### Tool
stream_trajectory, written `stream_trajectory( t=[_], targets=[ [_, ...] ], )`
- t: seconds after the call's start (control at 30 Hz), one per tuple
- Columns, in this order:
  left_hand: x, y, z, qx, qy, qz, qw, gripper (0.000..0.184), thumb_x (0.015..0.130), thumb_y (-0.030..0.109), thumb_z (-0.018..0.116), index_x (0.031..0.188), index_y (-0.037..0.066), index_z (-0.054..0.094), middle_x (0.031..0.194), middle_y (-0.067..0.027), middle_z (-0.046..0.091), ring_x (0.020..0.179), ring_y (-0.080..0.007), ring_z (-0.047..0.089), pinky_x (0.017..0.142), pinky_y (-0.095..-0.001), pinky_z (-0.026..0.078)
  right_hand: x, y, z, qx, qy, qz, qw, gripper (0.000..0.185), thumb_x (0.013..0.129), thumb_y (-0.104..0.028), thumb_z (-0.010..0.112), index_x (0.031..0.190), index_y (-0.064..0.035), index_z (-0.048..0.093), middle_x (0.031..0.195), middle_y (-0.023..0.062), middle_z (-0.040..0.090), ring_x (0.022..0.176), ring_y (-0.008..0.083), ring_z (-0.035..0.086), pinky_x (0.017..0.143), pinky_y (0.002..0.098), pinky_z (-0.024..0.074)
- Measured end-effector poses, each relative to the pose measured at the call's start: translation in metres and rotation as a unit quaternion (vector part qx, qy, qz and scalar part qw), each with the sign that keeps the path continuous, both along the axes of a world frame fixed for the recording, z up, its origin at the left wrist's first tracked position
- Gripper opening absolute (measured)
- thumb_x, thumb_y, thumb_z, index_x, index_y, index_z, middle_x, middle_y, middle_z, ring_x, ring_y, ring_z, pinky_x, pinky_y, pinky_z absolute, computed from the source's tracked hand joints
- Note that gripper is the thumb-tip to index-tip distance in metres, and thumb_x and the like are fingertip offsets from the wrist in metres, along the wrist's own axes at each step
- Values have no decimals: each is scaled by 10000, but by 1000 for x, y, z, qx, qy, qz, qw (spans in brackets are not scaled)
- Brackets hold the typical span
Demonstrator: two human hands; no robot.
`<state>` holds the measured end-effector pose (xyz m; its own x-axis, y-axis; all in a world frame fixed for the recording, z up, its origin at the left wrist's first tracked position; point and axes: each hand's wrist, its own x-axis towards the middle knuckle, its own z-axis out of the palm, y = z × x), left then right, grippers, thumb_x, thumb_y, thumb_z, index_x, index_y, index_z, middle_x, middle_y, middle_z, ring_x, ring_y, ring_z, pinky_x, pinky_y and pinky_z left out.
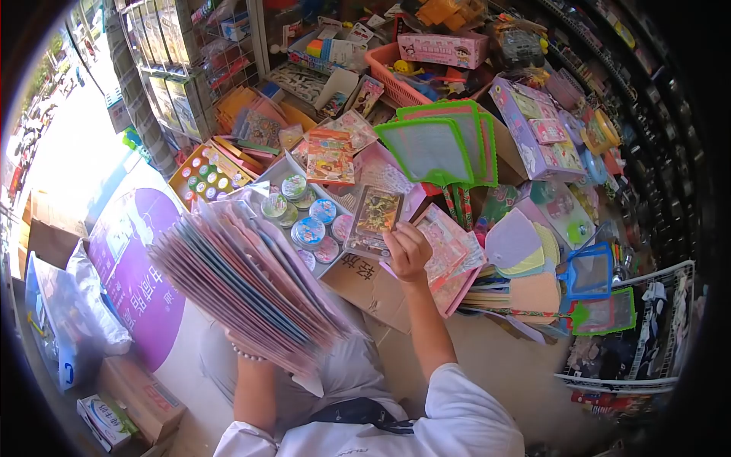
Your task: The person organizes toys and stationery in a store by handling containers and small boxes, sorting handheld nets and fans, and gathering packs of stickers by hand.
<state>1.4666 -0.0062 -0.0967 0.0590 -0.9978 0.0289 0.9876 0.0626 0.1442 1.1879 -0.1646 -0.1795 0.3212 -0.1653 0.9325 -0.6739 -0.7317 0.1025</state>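
My left hand (240, 344), mostly hidden under a thick stack of thin plastic-sleeved packets (247, 278), grips the stack from below. The packets are pink, grey and blue and fan out over my lap. With my right hand (410, 250) I pinch the lower right edge of a clear flat case (378, 212) with a gold and dark picture. The case is over the edge of a grey box (285, 174) that holds several round tins (308, 231). Close to my right hand are pink packets (445, 247).
Green-rimmed fly swatters (434, 145) and pastel fans (514, 244) lie on the right. A coral basket (388, 80) stands at the back. Brown boxes (141, 400) are at the lower left, a wire rack (628, 381) at the right. A purple printed sheet (145, 259) lies on the left.
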Motion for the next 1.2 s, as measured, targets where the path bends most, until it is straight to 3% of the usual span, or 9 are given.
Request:
stream_trajectory(
  t=[0.17,0.33,0.47,0.57,0.8,0.97,1.07,1.17,1.2],
  targets=[
    [0,8,-3,7,-30,23,999,248,995,339,645,1103,118,614,990,-69,621,915,-218,621,810,-407,542,15,-13,-3,50,-58,-22,997,258,824,-63,808,1063,-60,711,995,82,622,949,302,686,788,421,595],
    [2,10,-4,12,-61,41,997,264,1006,340,623,1139,112,603,1029,-76,621,948,-224,622,838,-411,543,81,-67,39,302,-145,-40,941,602,810,116,601,1353,-131,687,1330,146,604,1200,359,602,962,439,548],
    [2,11,-4,19,-79,53,995,279,1015,341,605,1167,107,594,1060,-82,621,974,-229,624,861,-414,543,110,-112,15,435,95,-7,895,559,880,34,571,1417,-112,624,1479,206,524,1397,413,475,1107,480,469],
    [6,12,-6,20,-98,62,993,290,1022,341,592,1188,104,588,1084,-87,622,994,-233,625,877,-416,544,117,-112,4,478,123,-28,869,554,899,0,598,1441,-112,604,1545,251,467,1422,431,450,1144,483,441],
    [9,14,-20,20,-167,98,981,318,1037,342,561,1237,95,572,1138,-97,622,1040,-241,628,917,-422,545,106,-156,1,533,77,60,840,690,837,-137,811,1486,-172,577,1471,232,534,1401,425,451,1143,467,440],
    [6,19,-39,28,-290,156,944,340,1048,343,539,1273,89,561,1177,-104,622,1072,-247,629,945,-426,545,121,-172,-17,472,65,-31,879,605,833,-61,766,1419,-110,627,1431,230,557,1366,419,497,1141,453,449],
    [9,16,-25,16,-200,108,974,313,1043,328,558,1256,100,578,1132,-98,624,1026,-248,633,901,-418,553,128,-181,-47,444,81,-81,889,608,842,-62,739,1435,-116,614,1489,235,515,1404,435,461,1157,450,437],
    [10,11,-9,9,-127,60,990,287,1038,313,577,1240,110,596,1086,-92,626,980,-248,636,856,-410,560,111,-165,-28,498,52,-11,865,566,887,-116,705,1444,-109,604,1536,237,474,1429,438,439,1168,440,424],
    [10,10,-7,7,-110,51,993,278,1036,308,583,1235,114,602,1071,-90,627,965,-248,637,841,-407,563,101,-152,-15,477,-22,4,879,455,939,-172,655,1381,-66,642,1488,248,538,1374,421,514,1124,438,455]
  ],
)
